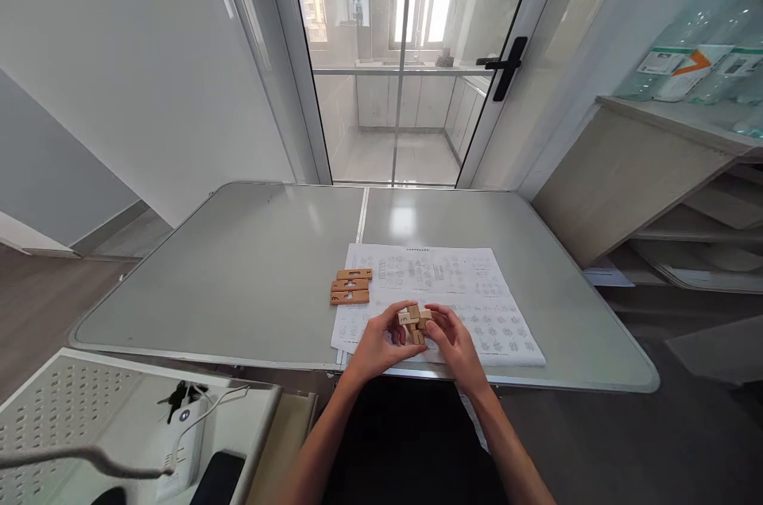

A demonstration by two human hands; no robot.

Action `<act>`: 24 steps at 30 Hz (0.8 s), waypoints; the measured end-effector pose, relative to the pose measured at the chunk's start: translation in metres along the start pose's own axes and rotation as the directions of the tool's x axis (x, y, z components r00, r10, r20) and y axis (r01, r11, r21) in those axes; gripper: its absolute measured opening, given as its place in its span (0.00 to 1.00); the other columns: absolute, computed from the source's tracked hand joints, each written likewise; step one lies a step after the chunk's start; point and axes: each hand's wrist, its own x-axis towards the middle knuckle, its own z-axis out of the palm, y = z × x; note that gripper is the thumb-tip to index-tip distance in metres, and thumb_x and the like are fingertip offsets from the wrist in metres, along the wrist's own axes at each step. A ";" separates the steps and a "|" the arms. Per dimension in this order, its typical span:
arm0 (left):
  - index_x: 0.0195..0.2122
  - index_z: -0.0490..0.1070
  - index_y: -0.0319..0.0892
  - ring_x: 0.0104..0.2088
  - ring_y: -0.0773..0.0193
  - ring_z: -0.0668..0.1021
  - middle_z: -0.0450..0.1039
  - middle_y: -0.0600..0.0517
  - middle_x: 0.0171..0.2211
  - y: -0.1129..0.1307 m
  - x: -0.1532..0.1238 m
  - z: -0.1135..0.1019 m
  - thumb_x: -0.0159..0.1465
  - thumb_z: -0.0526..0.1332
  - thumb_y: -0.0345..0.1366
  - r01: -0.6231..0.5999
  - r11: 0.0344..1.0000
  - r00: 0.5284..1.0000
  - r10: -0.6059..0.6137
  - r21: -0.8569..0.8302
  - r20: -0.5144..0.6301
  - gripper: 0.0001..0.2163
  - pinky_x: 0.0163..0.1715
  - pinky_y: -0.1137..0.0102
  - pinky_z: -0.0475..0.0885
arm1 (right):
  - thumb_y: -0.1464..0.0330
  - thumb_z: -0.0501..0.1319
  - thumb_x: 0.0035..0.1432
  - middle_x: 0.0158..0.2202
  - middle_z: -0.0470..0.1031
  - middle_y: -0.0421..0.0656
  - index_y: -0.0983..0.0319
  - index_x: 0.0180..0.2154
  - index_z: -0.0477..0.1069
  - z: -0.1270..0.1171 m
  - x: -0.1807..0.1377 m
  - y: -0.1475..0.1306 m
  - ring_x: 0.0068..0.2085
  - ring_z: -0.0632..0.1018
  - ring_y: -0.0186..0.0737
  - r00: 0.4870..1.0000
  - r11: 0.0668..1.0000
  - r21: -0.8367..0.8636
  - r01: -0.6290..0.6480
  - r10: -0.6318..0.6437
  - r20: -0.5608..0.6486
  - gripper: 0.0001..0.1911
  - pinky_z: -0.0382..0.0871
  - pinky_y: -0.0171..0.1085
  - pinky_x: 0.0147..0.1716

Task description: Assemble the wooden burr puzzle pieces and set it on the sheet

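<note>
Both hands on wooden puzzle block (415, 324) near table (238, 274) front edge, over instruction sheet (477, 282). Left hand (381, 344) and right hand (456, 339) pinch it (partly assembled). Three loose pieces (350, 286) at sheet's left edge. Risk: uneven squeeze, block falls apart.

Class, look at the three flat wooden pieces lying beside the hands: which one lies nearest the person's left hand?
The front wooden piece of the row, closest to the left hand. The other two lie behind it, farther up the table, partly beside the printed sheet.
</note>
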 end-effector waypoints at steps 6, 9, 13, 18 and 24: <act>0.62 0.71 0.50 0.31 0.67 0.68 0.70 0.56 0.35 0.001 -0.001 0.001 0.58 0.74 0.41 -0.052 0.998 0.998 0.050 0.043 0.041 0.30 0.34 0.71 0.69 | 0.54 0.68 0.64 0.50 0.78 0.45 0.54 0.55 0.67 0.001 -0.003 -0.002 0.45 0.84 0.47 0.994 0.998 0.058 -0.004 -0.002 0.112 0.23 0.79 0.45 0.47; 0.61 0.73 0.51 0.33 0.67 0.69 0.70 0.52 0.46 0.001 0.000 0.000 0.55 0.77 0.42 -0.098 0.994 0.995 0.097 0.054 0.014 0.32 0.35 0.70 0.71 | 0.53 0.68 0.63 0.52 0.77 0.45 0.54 0.55 0.66 0.001 -0.003 -0.001 0.43 0.84 0.46 0.995 0.998 0.062 -0.002 -0.005 0.104 0.24 0.80 0.43 0.44; 0.60 0.73 0.51 0.33 0.67 0.70 0.73 0.52 0.45 0.001 0.000 -0.001 0.55 0.77 0.42 -0.083 0.996 0.996 0.082 0.027 0.028 0.31 0.34 0.70 0.70 | 0.51 0.63 0.68 0.44 0.80 0.44 0.55 0.55 0.65 0.001 -0.003 -0.002 0.41 0.83 0.45 0.989 1.000 0.024 -0.005 0.002 0.145 0.22 0.79 0.42 0.43; 0.61 0.72 0.48 0.33 0.66 0.72 0.75 0.53 0.42 -0.001 0.000 -0.002 0.55 0.77 0.42 -0.029 0.999 0.999 0.030 -0.024 0.042 0.32 0.36 0.70 0.71 | 0.48 0.58 0.70 0.45 0.81 0.46 0.57 0.51 0.69 0.000 -0.003 -0.003 0.43 0.83 0.47 0.996 0.998 -0.061 0.017 -0.012 0.093 0.21 0.78 0.41 0.43; 0.60 0.73 0.48 0.36 0.65 0.73 0.77 0.51 0.46 -0.002 -0.001 -0.003 0.53 0.78 0.42 -0.036 0.999 0.999 0.037 -0.013 0.040 0.33 0.38 0.69 0.72 | 0.49 0.57 0.71 0.38 0.80 0.44 0.58 0.46 0.70 0.002 -0.003 0.002 0.35 0.81 0.44 0.999 0.981 -0.188 0.040 -0.037 0.022 0.20 0.75 0.39 0.36</act>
